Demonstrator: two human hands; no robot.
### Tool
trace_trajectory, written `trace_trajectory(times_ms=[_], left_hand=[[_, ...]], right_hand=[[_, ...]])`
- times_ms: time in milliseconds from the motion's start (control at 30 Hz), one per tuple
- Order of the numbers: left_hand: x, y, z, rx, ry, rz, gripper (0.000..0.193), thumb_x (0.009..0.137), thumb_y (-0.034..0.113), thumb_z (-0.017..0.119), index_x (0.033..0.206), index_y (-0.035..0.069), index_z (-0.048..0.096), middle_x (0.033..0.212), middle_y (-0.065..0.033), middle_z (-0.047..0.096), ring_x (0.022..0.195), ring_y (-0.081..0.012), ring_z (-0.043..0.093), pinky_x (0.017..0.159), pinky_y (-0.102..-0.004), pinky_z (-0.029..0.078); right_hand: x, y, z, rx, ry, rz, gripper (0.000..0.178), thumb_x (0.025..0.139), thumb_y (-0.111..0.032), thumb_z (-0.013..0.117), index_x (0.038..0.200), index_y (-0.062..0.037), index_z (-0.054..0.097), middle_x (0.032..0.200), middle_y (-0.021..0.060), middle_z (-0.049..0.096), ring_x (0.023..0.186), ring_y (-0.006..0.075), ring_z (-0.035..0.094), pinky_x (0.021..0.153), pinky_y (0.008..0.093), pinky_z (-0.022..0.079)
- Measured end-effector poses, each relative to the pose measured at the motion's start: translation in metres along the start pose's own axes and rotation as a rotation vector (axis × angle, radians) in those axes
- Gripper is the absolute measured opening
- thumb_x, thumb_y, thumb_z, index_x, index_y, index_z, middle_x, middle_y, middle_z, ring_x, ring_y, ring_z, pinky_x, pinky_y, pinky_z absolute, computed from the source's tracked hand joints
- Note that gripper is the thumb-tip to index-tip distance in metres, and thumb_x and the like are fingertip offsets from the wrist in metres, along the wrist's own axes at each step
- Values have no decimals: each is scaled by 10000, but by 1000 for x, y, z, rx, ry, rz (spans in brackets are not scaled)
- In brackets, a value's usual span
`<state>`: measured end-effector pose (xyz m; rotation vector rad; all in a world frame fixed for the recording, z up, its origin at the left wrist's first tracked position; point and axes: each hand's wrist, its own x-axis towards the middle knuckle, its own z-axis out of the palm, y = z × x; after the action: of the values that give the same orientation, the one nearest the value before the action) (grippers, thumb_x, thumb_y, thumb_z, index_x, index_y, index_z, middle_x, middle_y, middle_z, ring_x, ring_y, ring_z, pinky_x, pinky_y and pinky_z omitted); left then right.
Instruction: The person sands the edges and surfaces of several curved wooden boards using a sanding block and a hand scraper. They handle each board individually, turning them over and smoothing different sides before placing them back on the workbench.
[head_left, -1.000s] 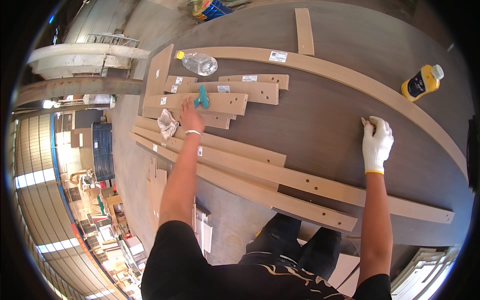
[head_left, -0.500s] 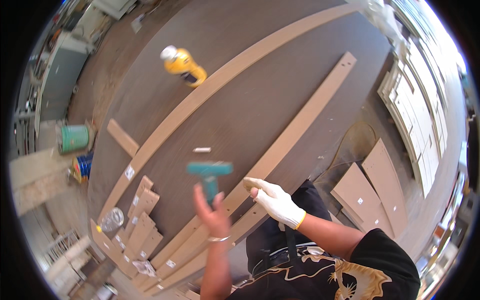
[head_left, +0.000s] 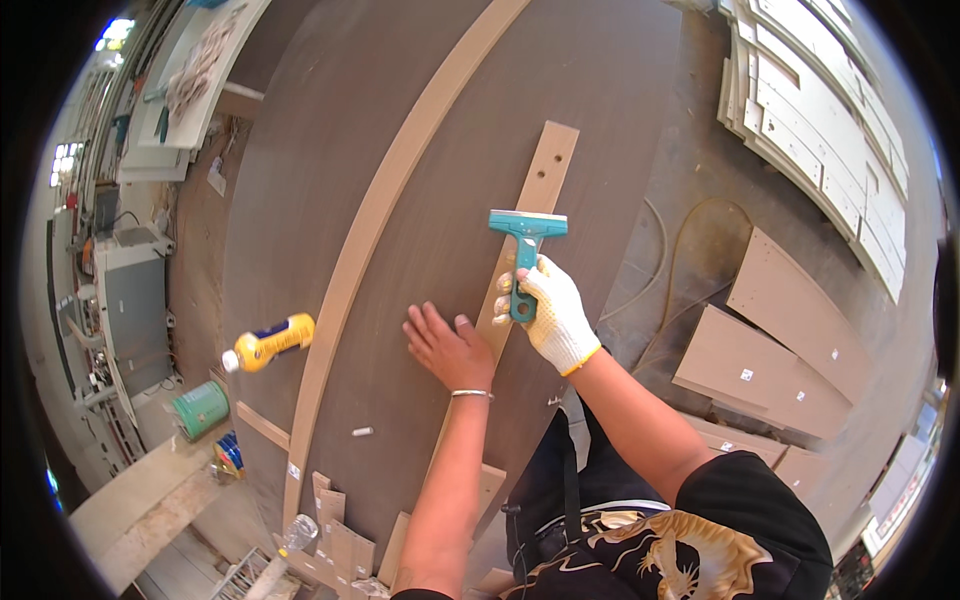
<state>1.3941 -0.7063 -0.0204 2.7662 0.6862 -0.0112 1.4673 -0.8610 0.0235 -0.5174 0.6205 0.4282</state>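
The right hand [head_left: 555, 320], in a white glove, is closing around the handle of a teal scraper [head_left: 528, 226], whose blade is pointing away from the person over a drilled board [head_left: 541, 185]. That board is lying toward the surface's right edge; the scraper and glove are hiding part of it, and the left forearm is blocking more. The bare left hand [head_left: 450, 345] is holding nothing and spreading its fingers above the dark surface [head_left: 420, 260], just beside the board; whether it is touching either is unclear.

A long strip [head_left: 355, 255] is running between the hands and the surface's left edge. Beyond it a yellow bottle [head_left: 272, 342] is lying near that edge. A small white cylinder [head_left: 362, 432] is resting between strip and left forearm. Toward the lower left corner, a clear bottle [head_left: 298, 533] and several short boards [head_left: 350, 552] are crowding together. Past the right edge, brown panels [head_left: 757, 365] are lying on the floor near a hose [head_left: 668, 270].
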Motion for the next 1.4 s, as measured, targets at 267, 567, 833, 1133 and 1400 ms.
trace_trajectory(times_ms=[267, 567, 833, 1133, 1400], left_hand=[[-4, -2, 9, 173, -45, -111, 703, 1094, 260, 514, 1717, 25, 289, 1827, -207, 207, 1693, -451, 121, 1333, -648, 116], [-7, -6, 12, 262, -68, -81, 740, 1083, 299, 428, 1743, 16, 248, 1845, -205, 149, 1700, -444, 102, 1335, -648, 113], [-5, -6, 11, 265, -116, -95, 756, 1085, 321, 394, 1737, -22, 223, 1839, -247, 114, 1691, -490, 89, 1325, -673, 115], [-6, -5, 10, 281, -117, -83, 756, 1086, 321, 387, 1734, -31, 221, 1839, -250, 106, 1692, -486, 82, 1323, -672, 121], [-5, -2, 8, 298, -138, -104, 753, 1091, 319, 396, 1735, -28, 216, 1838, -250, 107, 1696, -476, 73, 1326, -666, 121]], right_hand=[[54, -43, 25, -34, 233, 7, 151, 1149, -269, 580, 1147, -118, 581, 872, 60, 641, 614, 182, 613, 528, 360, 515], [86, -80, 48, 48, 288, -12, 161, 1145, -282, 561, 1140, -121, 571, 835, 36, 608, 562, 146, 562, 480, 323, 450], [92, -78, 61, 41, 360, -67, 147, 1151, -271, 542, 1129, -131, 578, 800, 18, 594, 538, 138, 539, 463, 322, 416], [89, -82, 63, 158, 349, -14, 132, 1149, -270, 537, 1119, -146, 573, 808, 8, 589, 540, 128, 526, 471, 307, 392], [86, -87, 70, 107, 388, 21, 118, 1147, -261, 537, 1097, -158, 564, 793, 0, 584, 536, 119, 521, 460, 302, 390]])
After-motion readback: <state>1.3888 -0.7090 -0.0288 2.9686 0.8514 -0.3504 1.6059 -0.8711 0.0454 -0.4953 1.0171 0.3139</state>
